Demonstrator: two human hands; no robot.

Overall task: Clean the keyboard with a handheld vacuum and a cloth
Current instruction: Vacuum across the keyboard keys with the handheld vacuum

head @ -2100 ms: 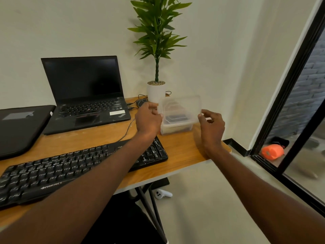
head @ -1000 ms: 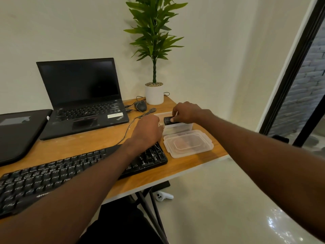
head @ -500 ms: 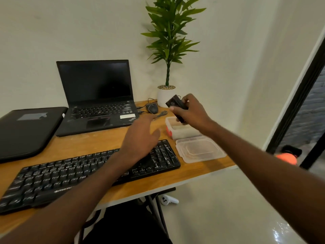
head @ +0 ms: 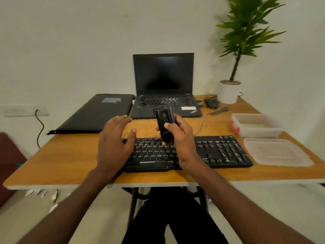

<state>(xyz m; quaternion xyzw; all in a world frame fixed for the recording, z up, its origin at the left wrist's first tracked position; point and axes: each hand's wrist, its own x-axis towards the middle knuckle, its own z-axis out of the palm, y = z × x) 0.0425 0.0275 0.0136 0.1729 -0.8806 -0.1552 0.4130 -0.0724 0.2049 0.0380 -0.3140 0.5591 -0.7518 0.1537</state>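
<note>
Two hands: right (head: 181, 138) grips slim black plastic vacuum (head: 164, 125); left (head: 114, 140) spread flat above keyboard (head: 211, 153).

A plain pale wall (head: 70, 41) stands behind the wooden desk (head: 73, 155), above a light floor (head: 263, 217).

An open laptop (head: 163, 85), a closed one (head: 98, 113), a mouse (head: 212, 103) — and a potted plant (head: 228, 91).

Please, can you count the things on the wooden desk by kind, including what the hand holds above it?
Laptops: 2 (open black laptop, closed black laptop)
Keyboards: 1 (black keyboard)
Handheld vacuums: 1 (small black vacuum)
Clear plastic containers: 1
Clear plastic lids: 1
Potted plants: 1
Computer mice: 1
Total: 8
</note>
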